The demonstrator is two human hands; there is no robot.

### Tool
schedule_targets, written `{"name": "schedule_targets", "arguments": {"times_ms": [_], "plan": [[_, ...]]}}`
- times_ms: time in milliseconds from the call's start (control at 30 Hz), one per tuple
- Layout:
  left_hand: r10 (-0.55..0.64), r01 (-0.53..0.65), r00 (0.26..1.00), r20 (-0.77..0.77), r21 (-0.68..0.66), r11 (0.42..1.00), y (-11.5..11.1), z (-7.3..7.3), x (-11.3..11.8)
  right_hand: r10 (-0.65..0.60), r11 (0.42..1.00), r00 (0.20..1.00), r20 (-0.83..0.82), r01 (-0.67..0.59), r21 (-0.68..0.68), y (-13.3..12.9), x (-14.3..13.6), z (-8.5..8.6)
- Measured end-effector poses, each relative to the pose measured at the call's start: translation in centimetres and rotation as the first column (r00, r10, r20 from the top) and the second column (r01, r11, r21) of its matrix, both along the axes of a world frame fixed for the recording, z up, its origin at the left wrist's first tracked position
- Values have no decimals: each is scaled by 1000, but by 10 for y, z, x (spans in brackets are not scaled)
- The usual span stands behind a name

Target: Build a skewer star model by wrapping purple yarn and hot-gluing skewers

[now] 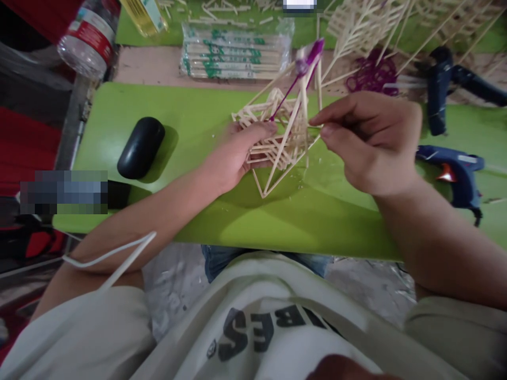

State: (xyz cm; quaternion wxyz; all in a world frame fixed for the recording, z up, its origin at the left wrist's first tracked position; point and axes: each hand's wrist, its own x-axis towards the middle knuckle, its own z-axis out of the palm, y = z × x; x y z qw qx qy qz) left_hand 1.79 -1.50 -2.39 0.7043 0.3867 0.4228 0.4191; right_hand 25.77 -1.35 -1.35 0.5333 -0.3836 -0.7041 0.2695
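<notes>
A latticed frame of thin wooden sticks (291, 140) sits over the green table, with a peak of sticks wound in purple cord (316, 51) at its top. My left hand (247, 142) grips the frame from the left, thumb on top and the other fingers partly hidden by the sticks. Just right of the frame, my right hand (372, 137) is closed in a pinch, thumb against forefinger. Its fingertips meet close to the frame's right side, by a short pale stick end; what they hold, if anything, is too small to make out.
A black computer mouse (141, 148) lies to the left on the green tabletop (190, 206). Behind are a packet of wrapped chopsticks (235, 53), a plastic bottle (90, 39) and purple cord (372, 74). A blue glue gun (461, 171) lies at the right, below another dark tool (439, 89).
</notes>
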Motion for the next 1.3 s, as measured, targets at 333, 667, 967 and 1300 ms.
{"name": "schedule_targets", "arguments": {"times_ms": [333, 667, 967, 1300], "plan": [[5, -5, 1000, 5, -5, 1000, 3, 2, 1, 31, 998, 990, 140, -40, 58, 1, 7, -7], [-29, 30, 992, 120, -7, 1000, 8, 1, 0, -5, 964, 950, 313, -78, 253, 2, 8, -6], [-57, 56, 998, -5, -22, 998, 10, -1, -4, -44, 912, 920, 390, -122, 392, 4, 11, -6], [-49, 47, 998, 25, 48, 998, 2, 3, -3, -82, 899, 901, 426, -118, 421, 3, 14, -11]]}}
